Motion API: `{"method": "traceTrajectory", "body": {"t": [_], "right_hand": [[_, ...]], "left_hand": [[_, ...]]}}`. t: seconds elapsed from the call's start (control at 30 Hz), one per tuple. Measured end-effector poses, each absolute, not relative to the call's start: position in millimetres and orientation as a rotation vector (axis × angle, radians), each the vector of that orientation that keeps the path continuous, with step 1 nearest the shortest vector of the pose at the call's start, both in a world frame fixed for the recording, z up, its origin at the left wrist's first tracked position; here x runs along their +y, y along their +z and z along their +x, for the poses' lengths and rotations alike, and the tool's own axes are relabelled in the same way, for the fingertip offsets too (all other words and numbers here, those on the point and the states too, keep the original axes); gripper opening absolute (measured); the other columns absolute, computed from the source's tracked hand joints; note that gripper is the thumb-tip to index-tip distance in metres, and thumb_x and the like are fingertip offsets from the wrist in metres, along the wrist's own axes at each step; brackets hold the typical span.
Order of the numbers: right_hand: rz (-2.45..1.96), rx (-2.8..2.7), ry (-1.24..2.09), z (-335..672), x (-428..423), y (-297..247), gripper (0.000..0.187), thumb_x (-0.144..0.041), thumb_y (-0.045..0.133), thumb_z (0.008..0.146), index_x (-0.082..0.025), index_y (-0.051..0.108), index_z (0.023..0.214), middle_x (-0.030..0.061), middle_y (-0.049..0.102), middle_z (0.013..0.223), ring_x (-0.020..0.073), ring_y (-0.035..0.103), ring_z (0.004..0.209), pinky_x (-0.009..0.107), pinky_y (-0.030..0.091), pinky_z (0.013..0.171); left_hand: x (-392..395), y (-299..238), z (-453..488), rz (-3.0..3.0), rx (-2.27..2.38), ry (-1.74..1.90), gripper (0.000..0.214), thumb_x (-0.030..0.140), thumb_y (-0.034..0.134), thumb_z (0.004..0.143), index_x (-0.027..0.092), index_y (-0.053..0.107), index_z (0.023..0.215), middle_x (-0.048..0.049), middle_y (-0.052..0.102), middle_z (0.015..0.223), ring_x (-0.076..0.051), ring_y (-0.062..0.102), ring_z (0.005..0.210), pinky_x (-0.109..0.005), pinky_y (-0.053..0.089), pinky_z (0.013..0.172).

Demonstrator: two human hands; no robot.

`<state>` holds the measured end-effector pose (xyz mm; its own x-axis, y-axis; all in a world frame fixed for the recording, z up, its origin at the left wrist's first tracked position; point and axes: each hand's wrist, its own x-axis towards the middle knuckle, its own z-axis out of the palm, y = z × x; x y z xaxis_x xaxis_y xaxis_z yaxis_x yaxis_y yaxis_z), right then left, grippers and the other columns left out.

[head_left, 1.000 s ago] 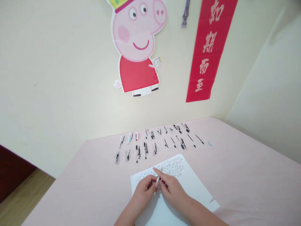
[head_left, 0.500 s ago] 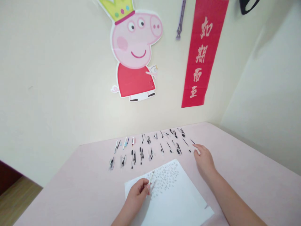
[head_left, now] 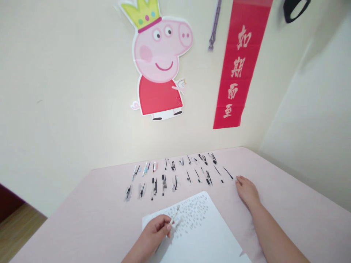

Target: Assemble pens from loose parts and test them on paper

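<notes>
My left hand (head_left: 155, 232) is closed round a slim white pen (head_left: 174, 215), whose tip points up and away over a white sheet of paper (head_left: 208, 233) covered with small handwriting. My right hand (head_left: 247, 190) lies palm down on the pink table (head_left: 90, 219), to the right of the sheet. Its fingers are bunched together at the right end of two rows of pen parts (head_left: 164, 179); what is under them is hidden. The nearest loose piece is a thin black refill (head_left: 227, 172) just left of the fingertips.
The rows hold several pens, caps and refills along the table's far side by the wall. A cartoon pig sticker (head_left: 160, 69) and a red banner (head_left: 238, 69) hang on the wall. The table's left edge drops to a wooden floor (head_left: 16, 233).
My right hand has let go of the pen, reached out to the right end of the rows, then slid a little further right. My left hand keeps the pen.
</notes>
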<state>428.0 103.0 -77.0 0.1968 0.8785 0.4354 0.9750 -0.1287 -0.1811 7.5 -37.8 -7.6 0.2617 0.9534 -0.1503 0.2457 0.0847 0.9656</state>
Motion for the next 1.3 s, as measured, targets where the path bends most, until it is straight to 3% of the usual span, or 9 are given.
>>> {"method": "traceTrajectory", "body": {"t": [0.17, 0.4, 0.57, 0.63, 0.8, 0.9, 1.0, 1.13, 1.3], "right_hand": [[-2.034, -1.725, -0.302, 427.4, 102.3, -78.3, 0.044, -0.026, 0.034, 0.081, -0.004, 0.066, 0.101, 0.0198, 0.060, 0.113, 0.0277, 0.055, 0.105, 0.037, 0.039, 0.095], [-1.932, -1.573, -0.274, 423.3, 94.6, -64.8, 0.038, -0.018, 0.036, 0.074, -0.006, 0.068, 0.089, 0.0192, 0.060, 0.108, 0.0258, 0.054, 0.103, 0.037, 0.040, 0.094], [-1.642, -1.403, -0.160, 397.9, 81.1, -34.9, 0.033, -0.023, 0.038, 0.074, -0.013, 0.067, 0.084, 0.0141, 0.062, 0.104, 0.0238, 0.057, 0.096, 0.039, 0.041, 0.091], [-1.502, -1.401, 0.001, 374.8, 74.4, -23.7, 0.029, -0.027, 0.040, 0.074, -0.016, 0.067, 0.082, 0.0122, 0.064, 0.099, 0.0237, 0.058, 0.094, 0.040, 0.043, 0.089], [-1.279, -1.287, 0.755, 299.3, 48.0, 4.3, 0.037, -0.042, 0.053, 0.075, -0.018, 0.059, 0.102, 0.0111, 0.065, 0.101, 0.0220, 0.062, 0.084, 0.034, 0.051, 0.065], [-1.156, -1.375, 1.009, 263.0, 25.8, 21.5, 0.034, -0.044, 0.061, 0.070, -0.017, 0.061, 0.090, 0.0082, 0.066, 0.090, 0.0192, 0.063, 0.076, 0.032, 0.051, 0.067], [-1.109, -1.531, 1.174, 241.9, 5.7, 32.8, 0.027, -0.043, 0.057, 0.075, -0.016, 0.061, 0.079, 0.0039, 0.064, 0.072, 0.0158, 0.061, 0.065, 0.029, 0.050, 0.063], [-1.149, -1.694, 1.117, 230.3, -7.7, 33.6, 0.030, -0.042, 0.050, 0.080, -0.017, 0.057, 0.065, -0.0010, 0.054, 0.056, 0.0111, 0.049, 0.051, 0.023, 0.042, 0.050], [-1.149, -1.727, 1.007, 224.3, -8.0, 22.6, 0.029, -0.041, 0.049, 0.081, -0.017, 0.059, 0.069, 0.0003, 0.055, 0.062, 0.0134, 0.049, 0.060, 0.024, 0.040, 0.055]], "left_hand": [[-41.6, 2.1, 11.5, 1.356, 1.221, 0.809, 0.041, 0.056, 0.058, 0.069, 0.016, 0.059, 0.076, 0.0025, 0.052, 0.058, -0.013, 0.046, 0.060, -0.025, 0.035, 0.062], [-43.4, 5.2, 9.0, 1.373, 1.245, 0.928, 0.043, 0.057, 0.057, 0.070, 0.015, 0.062, 0.078, -0.0003, 0.054, 0.066, -0.013, 0.047, 0.063, -0.024, 0.036, 0.060], [-41.1, -0.3, 8.0, 1.414, 1.323, 1.005, 0.043, 0.056, 0.057, 0.070, 0.015, 0.064, 0.081, -0.0033, 0.059, 0.071, -0.015, 0.050, 0.067, -0.027, 0.040, 0.063], [-39.8, -2.6, 7.7, 1.442, 1.347, 1.032, 0.042, 0.054, 0.058, 0.070, 0.015, 0.064, 0.082, -0.0034, 0.059, 0.071, -0.015, 0.051, 0.066, -0.027, 0.040, 0.063], [-38.0, -2.5, 6.9, 1.566, 1.394, 1.077, 0.033, 0.048, 0.058, 0.072, 0.017, 0.067, 0.079, -0.0034, 0.060, 0.070, -0.015, 0.051, 0.064, -0.026, 0.040, 0.060], [-38.4, -0.3, 6.9, 1.641, 1.414, 1.059, 0.028, 0.042, 0.055, 0.076, 0.017, 0.066, 0.076, -0.0039, 0.061, 0.071, -0.015, 0.052, 0.064, -0.026, 0.040, 0.059], [-39.1, 0.0, 7.2, 1.702, 1.450, 1.049, 0.024, 0.039, 0.053, 0.078, 0.017, 0.064, 0.074, -0.0037, 0.060, 0.071, -0.015, 0.052, 0.063, -0.026, 0.040, 0.059], [-40.4, -2.9, 7.3, 1.786, 1.452, 1.021, 0.023, 0.038, 0.051, 0.079, 0.019, 0.063, 0.074, -0.0034, 0.059, 0.070, -0.016, 0.053, 0.065, -0.026, 0.039, 0.060], [-42.3, -5.4, 6.6, 1.877, 1.430, 0.986, 0.019, 0.033, 0.049, 0.082, 0.020, 0.062, 0.080, -0.0049, 0.061, 0.077, -0.018, 0.055, 0.072, -0.028, 0.041, 0.066]]}}
